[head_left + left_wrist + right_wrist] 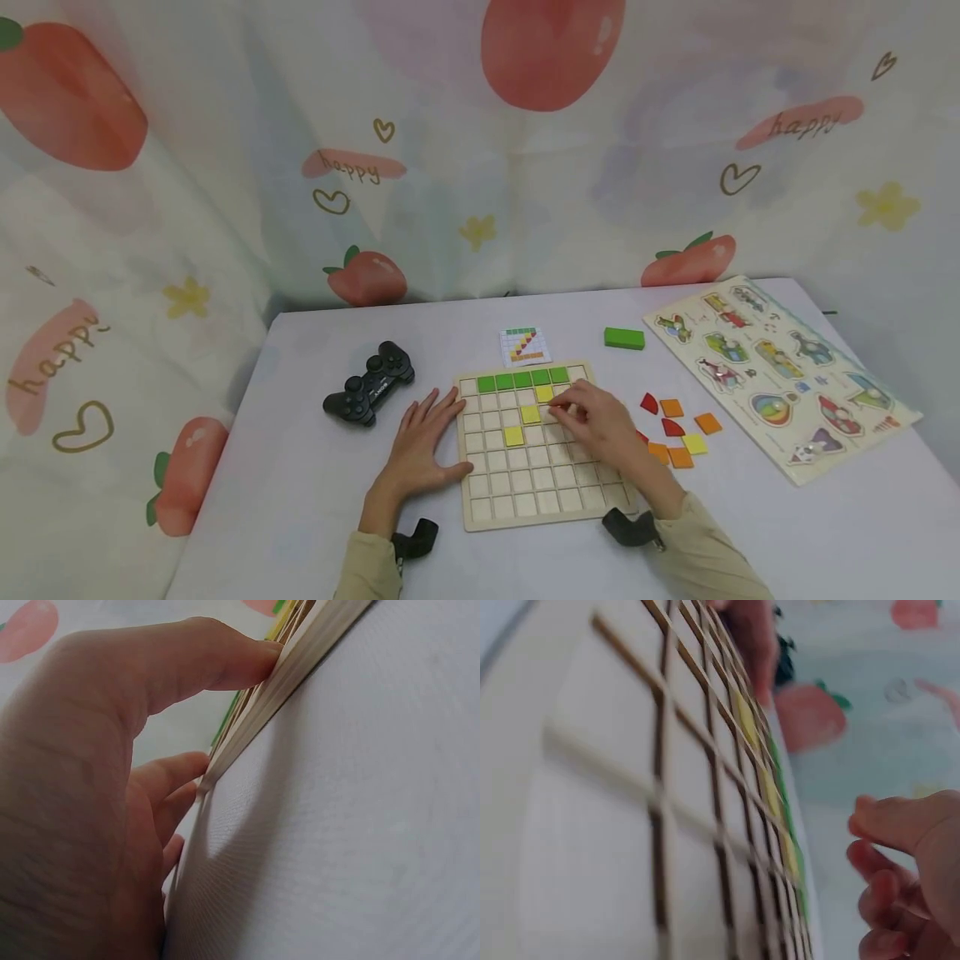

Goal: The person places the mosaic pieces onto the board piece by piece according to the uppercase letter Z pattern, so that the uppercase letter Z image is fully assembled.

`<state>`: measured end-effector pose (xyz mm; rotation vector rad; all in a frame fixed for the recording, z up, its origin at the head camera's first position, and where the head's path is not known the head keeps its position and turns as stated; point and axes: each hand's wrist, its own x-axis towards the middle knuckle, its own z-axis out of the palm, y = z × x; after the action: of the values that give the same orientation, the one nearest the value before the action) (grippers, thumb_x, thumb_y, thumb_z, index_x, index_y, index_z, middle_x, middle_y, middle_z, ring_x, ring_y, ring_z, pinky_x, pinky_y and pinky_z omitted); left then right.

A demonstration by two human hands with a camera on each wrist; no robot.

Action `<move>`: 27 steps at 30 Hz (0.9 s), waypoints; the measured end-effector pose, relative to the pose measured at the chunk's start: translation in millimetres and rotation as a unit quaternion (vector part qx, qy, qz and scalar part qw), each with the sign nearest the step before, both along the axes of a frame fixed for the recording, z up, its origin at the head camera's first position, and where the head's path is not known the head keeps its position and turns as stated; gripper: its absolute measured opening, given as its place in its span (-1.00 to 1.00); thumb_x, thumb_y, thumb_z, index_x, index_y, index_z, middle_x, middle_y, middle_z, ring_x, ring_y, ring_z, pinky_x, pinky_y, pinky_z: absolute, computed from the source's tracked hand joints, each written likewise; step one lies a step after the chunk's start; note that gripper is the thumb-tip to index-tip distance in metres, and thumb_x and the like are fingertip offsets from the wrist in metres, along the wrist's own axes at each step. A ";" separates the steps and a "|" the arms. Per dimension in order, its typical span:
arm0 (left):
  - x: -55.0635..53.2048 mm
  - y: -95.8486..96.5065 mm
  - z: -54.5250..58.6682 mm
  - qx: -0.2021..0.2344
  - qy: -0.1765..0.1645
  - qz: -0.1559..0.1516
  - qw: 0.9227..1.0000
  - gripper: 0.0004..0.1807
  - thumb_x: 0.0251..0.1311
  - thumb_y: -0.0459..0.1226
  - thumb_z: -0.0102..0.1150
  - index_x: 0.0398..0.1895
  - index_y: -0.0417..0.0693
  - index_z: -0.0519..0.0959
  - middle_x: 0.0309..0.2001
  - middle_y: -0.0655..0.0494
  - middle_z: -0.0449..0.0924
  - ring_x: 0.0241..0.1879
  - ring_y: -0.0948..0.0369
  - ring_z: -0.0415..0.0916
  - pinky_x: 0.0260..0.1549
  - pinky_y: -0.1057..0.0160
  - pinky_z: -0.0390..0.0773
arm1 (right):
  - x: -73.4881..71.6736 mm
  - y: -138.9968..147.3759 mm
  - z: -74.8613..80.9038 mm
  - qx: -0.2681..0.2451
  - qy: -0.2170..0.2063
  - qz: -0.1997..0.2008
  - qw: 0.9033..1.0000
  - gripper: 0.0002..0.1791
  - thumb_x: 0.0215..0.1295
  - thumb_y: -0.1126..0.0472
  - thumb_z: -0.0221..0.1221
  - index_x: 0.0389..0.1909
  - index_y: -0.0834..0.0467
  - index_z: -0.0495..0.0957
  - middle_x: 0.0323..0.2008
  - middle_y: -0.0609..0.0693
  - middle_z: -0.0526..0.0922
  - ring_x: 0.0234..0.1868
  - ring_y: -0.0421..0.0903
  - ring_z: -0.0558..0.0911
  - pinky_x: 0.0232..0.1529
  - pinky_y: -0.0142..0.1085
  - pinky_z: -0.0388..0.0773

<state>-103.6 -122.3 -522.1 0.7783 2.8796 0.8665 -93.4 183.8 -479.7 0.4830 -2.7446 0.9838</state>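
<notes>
In the head view my left hand [423, 446] rests at the left edge of a light wooden grid board [547, 504], fingers spread; its thumb [240, 664] touches the board's side in the left wrist view. My right hand [596, 421] is over the board's upper right part, thumb and forefinger together. A thin reddish edge shows at these fingertips, apparently a small red piece, mostly hidden. Green tiles [522, 380] line the top row. Three yellow tiles [530, 414] step diagonally below them. In the right wrist view the fingers [881, 889] are curled beyond the board.
Loose orange tiles [680, 457], red pieces [672, 427] and a yellow tile [695, 444] lie right of the board. Behind it are a pattern card [525, 346] and a green block [624, 338]. A black game controller [369, 384] lies left, a picture puzzle board [783, 379] right.
</notes>
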 end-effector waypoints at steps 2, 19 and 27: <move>-0.1 0.9 -0.2 -0.002 -0.003 -0.001 1.000 0.01 -0.11 0.19 0.25 0.49 0.06 0.25 0.54 0.16 0.05 0.54 0.02 -0.15 0.45 -0.15 -0.17 | 5.7 28.7 6.1 0.020 -0.014 -0.023 0.999 -0.88 0.19 0.28 0.36 -0.25 0.16 0.72 -0.39 -0.14 0.54 -0.49 -0.25 0.39 -0.53 -0.41 0.35; 0.8 1.0 -1.8 0.011 0.016 -0.004 1.000 0.00 -0.12 0.16 0.28 0.48 0.04 0.27 0.54 0.13 0.08 0.53 -0.01 -0.12 0.43 -0.17 -0.13 | 58.7 162.3 13.8 0.121 -0.171 -0.084 0.974 -0.67 0.10 0.15 0.41 -0.13 0.21 0.69 -0.41 -0.13 0.51 -0.41 -0.15 0.40 -0.50 -0.41 0.36; -0.4 -0.2 -1.6 -0.008 -0.001 -0.004 1.000 0.03 -0.11 0.19 0.25 0.51 0.08 0.22 0.55 0.19 0.01 0.55 0.07 -0.19 0.46 -0.08 -0.21 | 49.9 150.7 27.0 0.088 -0.162 -0.077 0.980 -0.79 0.09 0.16 0.44 -0.34 0.14 0.62 -0.43 -0.11 0.56 -0.45 -0.17 0.39 -0.52 -0.41 0.33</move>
<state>-104.0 -122.5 -523.8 0.7850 2.8756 0.8427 -43.5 334.5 -452.7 0.1399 -3.1198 0.8513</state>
